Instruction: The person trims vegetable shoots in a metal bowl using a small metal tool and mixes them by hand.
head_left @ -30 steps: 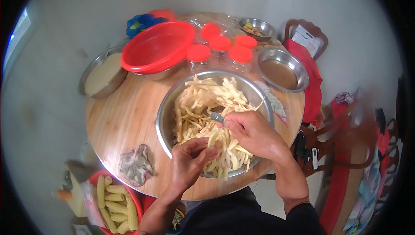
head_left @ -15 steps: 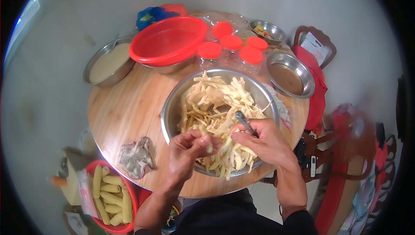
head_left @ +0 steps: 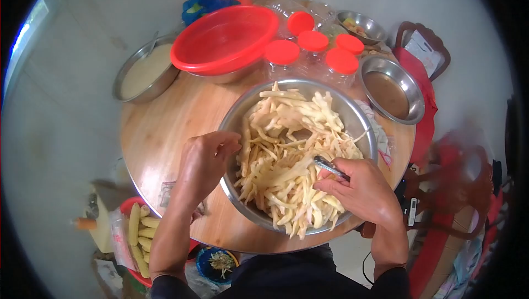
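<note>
Pale yellow strips [head_left: 286,150] in silver bowl [head_left: 234,120], red basin [head_left: 223,37], red-orange lids [head_left: 314,40], light wood table [head_left: 165,128]

Our left hand [head_left: 206,158] hangs loosely curled and empty, while our right hand [head_left: 363,189] stays fisted, both forearms extended.

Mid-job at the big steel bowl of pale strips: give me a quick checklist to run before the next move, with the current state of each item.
1. Right hand has the metal tool gripped: ok; its working end lies among the pale strips.
2. Left hand clear of the tool: ok; it sits at the near-left rim of the big steel bowl, apart from the right hand.
3. Left hand holding a strip: cannot tell; its fingers curl over the rim.
4. Bowl fully on the round table: not ok; its near edge reaches the table's edge.
5. Strips contained: not ok; some hang over the near rim.
</note>
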Demonstrator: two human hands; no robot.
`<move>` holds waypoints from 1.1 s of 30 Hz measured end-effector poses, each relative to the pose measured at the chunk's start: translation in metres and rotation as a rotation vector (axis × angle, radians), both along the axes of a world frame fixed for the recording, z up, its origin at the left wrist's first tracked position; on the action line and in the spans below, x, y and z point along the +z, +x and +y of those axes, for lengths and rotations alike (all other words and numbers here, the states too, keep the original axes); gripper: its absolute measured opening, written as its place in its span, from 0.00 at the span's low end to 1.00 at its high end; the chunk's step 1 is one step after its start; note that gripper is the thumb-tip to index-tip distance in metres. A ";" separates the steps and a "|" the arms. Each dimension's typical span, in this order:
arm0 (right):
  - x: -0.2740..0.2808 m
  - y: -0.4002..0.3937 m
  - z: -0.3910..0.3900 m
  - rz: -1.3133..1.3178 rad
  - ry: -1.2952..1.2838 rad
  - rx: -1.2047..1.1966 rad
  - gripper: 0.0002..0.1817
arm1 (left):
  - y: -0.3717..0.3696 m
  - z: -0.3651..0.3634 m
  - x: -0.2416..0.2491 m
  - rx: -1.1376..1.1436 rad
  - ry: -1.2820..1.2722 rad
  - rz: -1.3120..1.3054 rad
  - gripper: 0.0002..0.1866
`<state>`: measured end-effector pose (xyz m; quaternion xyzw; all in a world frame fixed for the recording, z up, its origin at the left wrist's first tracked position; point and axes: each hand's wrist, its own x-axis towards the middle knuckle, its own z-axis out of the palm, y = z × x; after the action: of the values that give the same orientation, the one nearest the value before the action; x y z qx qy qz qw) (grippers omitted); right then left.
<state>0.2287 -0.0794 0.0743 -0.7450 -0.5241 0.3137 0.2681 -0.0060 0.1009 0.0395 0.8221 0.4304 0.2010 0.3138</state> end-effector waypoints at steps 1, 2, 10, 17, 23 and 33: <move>0.000 0.001 0.001 0.005 0.012 -0.032 0.21 | 0.003 0.005 0.000 0.011 0.090 0.135 0.12; -0.001 0.003 0.001 0.022 -0.012 -0.034 0.21 | 0.005 0.011 -0.017 -0.037 0.192 0.195 0.11; 0.004 0.010 0.004 0.079 0.085 0.054 0.19 | 0.051 0.026 -0.042 -0.134 0.188 0.688 0.17; -0.010 0.013 -0.004 -0.048 0.329 0.074 0.17 | 0.044 0.040 -0.039 -0.058 0.208 0.576 0.16; -0.003 0.020 -0.009 0.099 0.286 0.168 0.20 | 0.024 0.025 0.007 -0.077 -0.358 -0.030 0.14; 0.002 -0.009 -0.020 -0.176 0.330 0.037 0.19 | 0.023 -0.040 -0.012 -0.058 -0.998 -0.771 0.22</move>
<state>0.2198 -0.0993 0.0763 -0.7056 -0.6036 0.1621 0.3339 0.0168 0.0606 0.0271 0.4565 0.3060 0.2493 0.7974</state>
